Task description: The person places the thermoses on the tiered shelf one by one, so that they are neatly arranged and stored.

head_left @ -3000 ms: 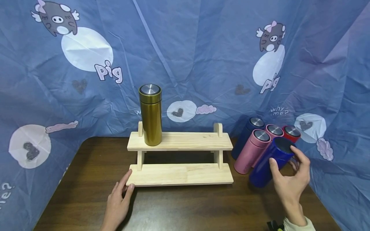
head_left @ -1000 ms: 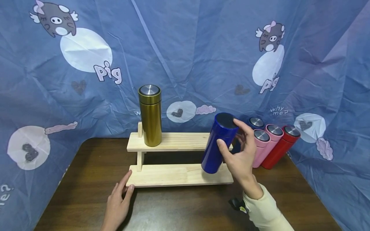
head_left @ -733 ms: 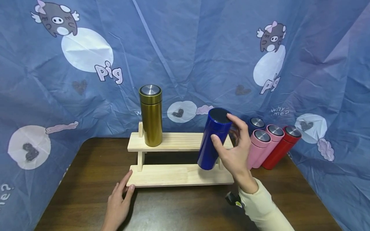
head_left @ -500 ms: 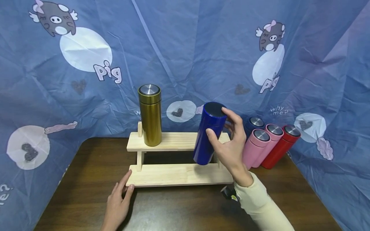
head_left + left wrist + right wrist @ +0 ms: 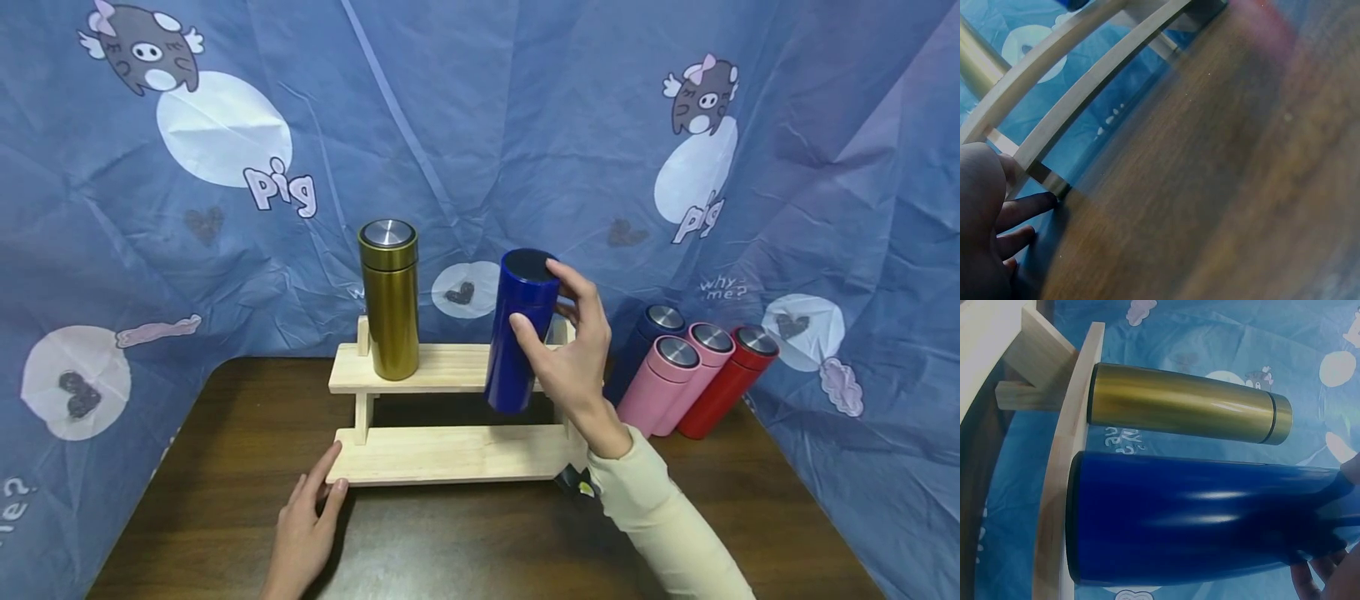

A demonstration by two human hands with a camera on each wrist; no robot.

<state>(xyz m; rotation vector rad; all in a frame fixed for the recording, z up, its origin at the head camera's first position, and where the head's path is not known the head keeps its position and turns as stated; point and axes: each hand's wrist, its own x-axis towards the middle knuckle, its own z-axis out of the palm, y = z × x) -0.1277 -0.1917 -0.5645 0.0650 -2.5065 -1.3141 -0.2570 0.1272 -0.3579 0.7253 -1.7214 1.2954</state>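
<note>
My right hand (image 5: 573,354) holds a blue vacuum flask (image 5: 512,350) near its dark top, thumb on one side and fingers on the other. The flask tilts slightly in front of the upper board of a two-tier wooden rack (image 5: 465,454); its lower end overlaps that board's front edge in the head view. On the upper board's left end stands a gold vacuum flask (image 5: 393,321), also seen beside the blue flask (image 5: 1197,519) in the right wrist view. With fingers fairly straight, my left hand (image 5: 303,525) touches the lower board's left end.
Right of the rack stand two pink flasks (image 5: 656,387), a red flask (image 5: 727,387) and a dark blue flask (image 5: 637,346), close together on the brown wooden table (image 5: 450,542). A blue printed cloth (image 5: 480,125) hangs behind.
From beside the other flasks, my right hand has carried the blue flask leftward and up to the rack's upper board, making it more upright. My left hand stays at the rack's left end.
</note>
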